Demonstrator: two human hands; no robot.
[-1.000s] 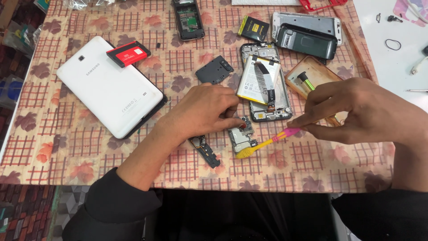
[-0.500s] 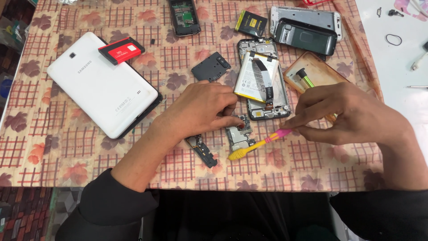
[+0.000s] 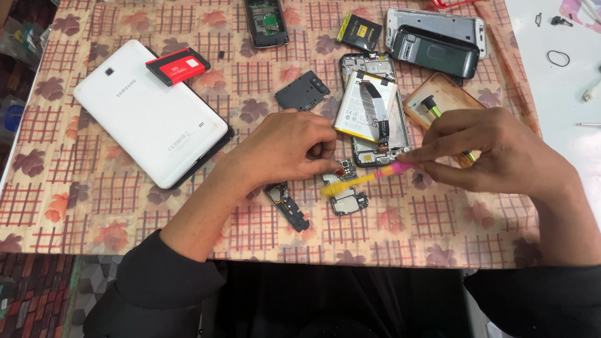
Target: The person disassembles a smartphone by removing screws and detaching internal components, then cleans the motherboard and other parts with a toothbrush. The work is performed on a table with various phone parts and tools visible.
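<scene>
brush on the circuit board, both hands at the table's middle

head view: your left hand (image 3: 285, 150) rests palm down on the table (image 3: 94, 206), its fingers (image 3: 325, 150) curled shut around the top edge of a small phone circuit board (image 3: 344, 194) and pinning it to the patterned cloth. your right hand (image 3: 494, 153) has its fingers closed on the pink end of a yellow and pink brush (image 3: 363, 179), which lies nearly level with its yellow tip over the board, just beside your left fingertips. the board sits near the front-middle of the table, right below the opened phone (image 3: 375, 112) whose pale battery and black ribbon cable face up. a narrow black connector strip (image 3: 288, 206) lies just left of the board, partly under your left wrist. to the left, well apart, a white tablet (image 3: 150, 112) lies face down with a red battery (image 3: 178, 66) on its upper corner. a dark plastic cover (image 3: 302, 91) sits above your left hand, and a tan phone case (image 3: 441, 97) lies above your right hand. black phone shells (image 3: 435, 44) rest at the far edge.
</scene>
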